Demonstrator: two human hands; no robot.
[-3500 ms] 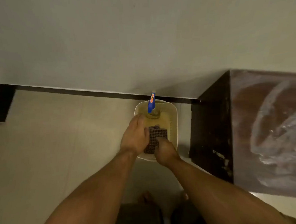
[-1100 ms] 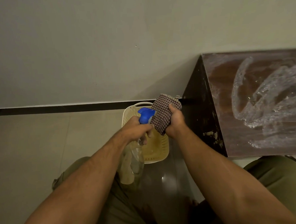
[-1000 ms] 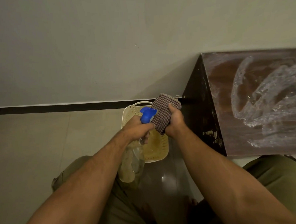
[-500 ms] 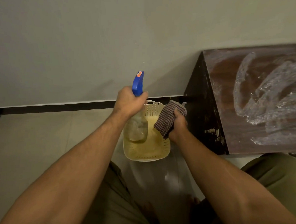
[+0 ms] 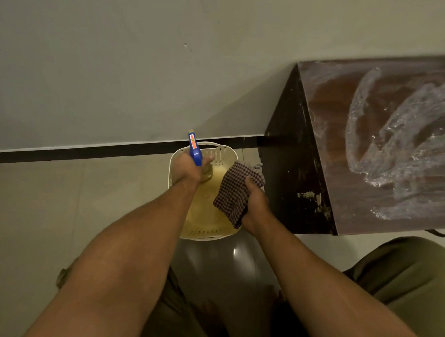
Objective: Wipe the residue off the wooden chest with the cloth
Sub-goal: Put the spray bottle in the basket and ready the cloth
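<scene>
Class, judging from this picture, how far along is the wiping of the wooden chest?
Done: the right hand grips the cloth. In hand: the left hand holds the spray bottle over the basket. Left: white residue smears the top of the wooden chest, and the cloth is not touching it; all wiping remains.

Bare forearms (image 5: 133,263); olive-green trousers (image 5: 415,282), loosely creased

A plain grey wall (image 5: 108,71) fills the upper frame. A black skirting strip (image 5: 73,153) runs along its foot, above pale floor tiles (image 5: 51,216) at left.
</scene>
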